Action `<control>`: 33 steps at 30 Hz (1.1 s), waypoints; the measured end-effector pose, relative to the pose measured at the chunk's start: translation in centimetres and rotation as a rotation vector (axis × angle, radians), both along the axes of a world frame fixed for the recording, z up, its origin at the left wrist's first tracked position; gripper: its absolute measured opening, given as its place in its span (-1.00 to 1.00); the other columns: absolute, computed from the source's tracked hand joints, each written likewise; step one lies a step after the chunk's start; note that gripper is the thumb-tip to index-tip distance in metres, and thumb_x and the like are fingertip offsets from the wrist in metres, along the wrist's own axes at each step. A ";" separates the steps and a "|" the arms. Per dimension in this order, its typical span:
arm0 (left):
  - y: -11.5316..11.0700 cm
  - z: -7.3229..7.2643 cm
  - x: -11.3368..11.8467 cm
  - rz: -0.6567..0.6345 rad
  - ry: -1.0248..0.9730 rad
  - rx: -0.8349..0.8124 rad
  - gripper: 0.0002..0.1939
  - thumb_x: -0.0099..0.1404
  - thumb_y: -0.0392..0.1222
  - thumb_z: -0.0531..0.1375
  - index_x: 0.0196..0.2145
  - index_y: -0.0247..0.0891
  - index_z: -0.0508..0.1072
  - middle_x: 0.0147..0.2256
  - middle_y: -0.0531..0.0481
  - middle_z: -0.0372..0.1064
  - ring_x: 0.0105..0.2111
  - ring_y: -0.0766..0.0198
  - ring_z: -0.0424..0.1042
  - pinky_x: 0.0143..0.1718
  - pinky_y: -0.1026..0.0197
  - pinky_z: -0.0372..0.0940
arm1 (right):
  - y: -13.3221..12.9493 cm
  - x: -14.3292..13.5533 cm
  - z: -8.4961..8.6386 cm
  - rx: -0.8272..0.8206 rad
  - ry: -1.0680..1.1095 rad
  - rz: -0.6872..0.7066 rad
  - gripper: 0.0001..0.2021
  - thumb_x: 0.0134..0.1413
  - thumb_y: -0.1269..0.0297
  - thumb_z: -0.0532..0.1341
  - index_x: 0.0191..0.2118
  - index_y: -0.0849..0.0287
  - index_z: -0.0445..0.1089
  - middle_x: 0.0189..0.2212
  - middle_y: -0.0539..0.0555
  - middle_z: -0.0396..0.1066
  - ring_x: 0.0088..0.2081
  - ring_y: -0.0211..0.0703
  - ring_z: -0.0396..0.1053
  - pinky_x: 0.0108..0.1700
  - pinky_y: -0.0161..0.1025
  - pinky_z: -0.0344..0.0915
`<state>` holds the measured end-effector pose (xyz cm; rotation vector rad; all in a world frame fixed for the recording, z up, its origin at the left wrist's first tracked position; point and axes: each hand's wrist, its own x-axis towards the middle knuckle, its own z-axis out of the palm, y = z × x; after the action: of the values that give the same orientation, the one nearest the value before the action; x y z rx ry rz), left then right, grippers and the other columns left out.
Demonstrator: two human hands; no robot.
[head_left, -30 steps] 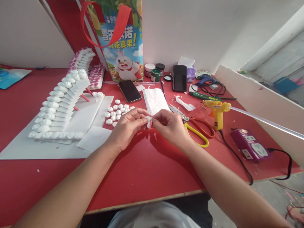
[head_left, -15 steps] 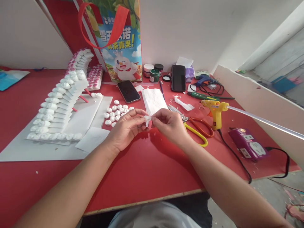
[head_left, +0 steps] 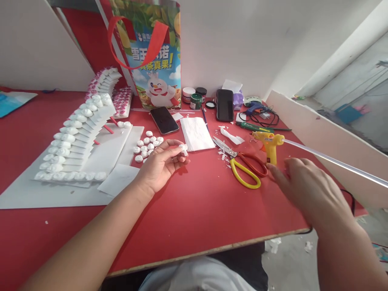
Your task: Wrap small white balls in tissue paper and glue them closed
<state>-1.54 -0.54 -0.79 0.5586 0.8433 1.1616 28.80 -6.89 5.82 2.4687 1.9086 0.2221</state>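
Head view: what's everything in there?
Table: one, red, underneath things
Carrier bag: one, multicoloured, back
Phones: two, black, towards back
Jars: three, white/green/black, beside bag
Paper stack: one, white, centre
Rosettes: many, white, left of paper stack
Rosette-edged arc: one, white, left
Pink-topped pieces: two, pink-white, behind arc
Scissors: one, red-yellow handles, right
Glue gun: one, yellow, right
Green-handled tool: one, green, behind glue gun
Paper scraps: several, white, near scissors
Left hand: one, pinching white piece
Right hand: one, by glue gun

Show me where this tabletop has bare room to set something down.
The red table lies bare between the left hand, scissors and front edge, and between the blue sheet and white board. It's crowded around the phone, jars and glue gun.
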 end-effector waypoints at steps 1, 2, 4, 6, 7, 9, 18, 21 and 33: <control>0.0 0.0 0.0 -0.010 -0.003 0.001 -0.81 0.10 -0.33 0.41 -0.31 -0.27 0.52 -0.43 0.03 0.47 -0.47 0.39 0.41 -0.24 0.20 0.47 | 0.1 0.7 -0.4 -0.006 0.005 -0.027 -0.66 0.32 0.02 0.11 -0.46 0.05 0.23 -0.40 0.27 0.37 -0.40 0.04 0.33 -0.38 -0.09 0.09; -0.1 0.0 0.1 -0.018 -0.005 0.002 -0.81 0.10 -0.32 0.42 -0.31 -0.27 0.52 -0.44 0.03 0.46 -0.48 0.39 0.40 -0.25 0.21 0.46 | 0.5 1.2 -0.7 -0.005 0.019 -0.051 -0.67 0.33 0.01 0.10 -0.40 0.08 0.30 -0.33 0.33 0.40 -0.34 0.09 0.38 -0.35 -0.08 0.13; -0.1 0.0 0.1 -0.033 -0.005 0.002 -0.80 0.10 -0.32 0.42 -0.31 -0.26 0.52 -0.45 0.03 0.46 -0.49 0.40 0.38 -0.25 0.21 0.46 | 1.7 1.8 -1.3 -0.001 0.070 -0.077 -0.66 0.31 -0.01 0.11 -0.24 0.19 0.41 -0.18 0.39 0.45 -0.22 0.16 0.42 -0.30 -0.08 0.20; -0.2 0.0 0.1 -0.041 -0.005 0.006 -0.80 0.10 -0.31 0.43 -0.32 -0.27 0.52 -0.45 0.04 0.46 -0.50 0.41 0.37 -0.25 0.21 0.46 | 3.4 1.9 -1.8 0.000 0.129 -0.103 -0.62 0.29 -0.01 0.12 -0.12 0.26 0.43 -0.09 0.40 0.46 -0.16 0.16 0.44 -0.26 -0.10 0.23; -0.2 0.0 0.1 -0.044 -0.005 0.009 -0.80 0.09 -0.30 0.43 -0.32 -0.27 0.52 -0.45 0.04 0.46 -0.50 0.42 0.37 -0.25 0.21 0.47 | 4.3 1.8 -2.0 -0.012 0.160 -0.122 -0.61 0.27 0.00 0.14 -0.12 0.27 0.44 -0.11 0.38 0.47 -0.17 0.14 0.44 -0.26 -0.12 0.23; -0.1 -0.1 0.1 -0.044 -0.005 0.016 -0.79 0.08 -0.30 0.44 -0.32 -0.27 0.52 -0.45 0.04 0.46 -0.50 0.41 0.38 -0.25 0.22 0.46 | 6.1 1.9 -2.5 -0.046 0.228 -0.164 -0.66 0.21 0.04 0.17 -0.22 0.26 0.46 -0.23 0.30 0.49 -0.25 0.09 0.43 -0.28 -0.14 0.21; 0.1 0.3 0.0 0.023 0.031 0.053 -0.74 0.02 -0.25 0.47 -0.34 -0.26 0.51 -0.47 0.05 0.47 -0.50 0.40 0.40 -0.28 0.24 0.45 | 6.6 1.3 -1.7 0.264 0.743 -0.260 -0.75 0.08 0.16 0.26 -0.51 0.20 0.39 -0.57 0.09 0.35 -0.47 -0.18 0.22 -0.35 -0.17 0.12; 0.1 0.4 0.1 0.058 0.073 0.096 -0.73 0.01 -0.22 0.47 -0.34 -0.27 0.51 -0.47 0.06 0.46 -0.50 0.40 0.39 -0.28 0.23 0.45 | 4.6 -1.5 0.4 0.351 1.165 -0.080 -0.77 0.06 0.14 0.30 -0.33 0.24 0.48 -0.57 0.04 0.35 -0.50 -0.24 0.20 -0.44 -0.24 0.08; 0.5 -0.3 -0.3 0.115 0.142 0.252 -0.75 0.07 -0.18 0.44 -0.31 -0.25 0.50 -0.45 0.10 0.43 -0.45 0.37 0.44 -0.24 0.22 0.41 | 2.9 -9.7 -3.5 -0.118 1.561 0.355 -0.61 0.20 -0.04 0.29 -0.44 0.19 0.38 -0.57 -0.01 0.34 -0.52 -0.32 0.19 -0.50 -0.33 0.10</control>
<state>-1.83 -0.02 -1.09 0.8151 0.8641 1.3560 19.10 -3.99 2.31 2.1465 2.3927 -2.2891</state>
